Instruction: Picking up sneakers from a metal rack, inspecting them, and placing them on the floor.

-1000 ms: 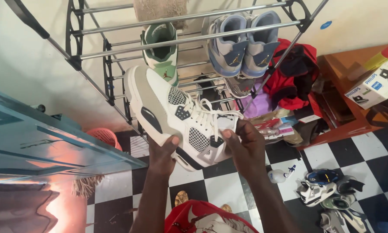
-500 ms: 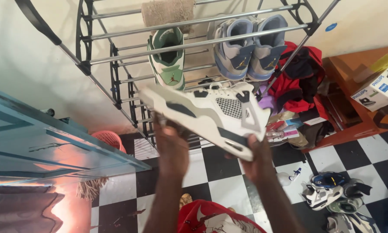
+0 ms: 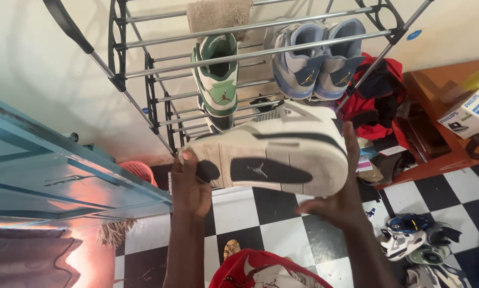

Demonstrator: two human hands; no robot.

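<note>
I hold a white and grey sneaker (image 3: 271,160) with both hands, turned so its sole faces me. My left hand (image 3: 189,184) grips the toe end at the left. My right hand (image 3: 341,186) cups the heel end at the right, fingers up along its side. Just behind the sneaker stands a metal shoe rack (image 3: 159,101). A green and white sneaker (image 3: 218,72) and a pair of blue-grey sneakers (image 3: 317,58) sit on the rack's bars.
A blue wooden door (image 3: 53,170) stands at the left. A red garment heap (image 3: 375,93), an orange-brown table (image 3: 436,90) with a white box (image 3: 471,112), a pink basket (image 3: 135,170) and several loose sneakers (image 3: 415,240) lie on the checkered floor (image 3: 282,224).
The sneaker has rolled over in my hands, from laces and upper facing me, through side-on, to sole facing me. It also rose closer to the rack.
</note>
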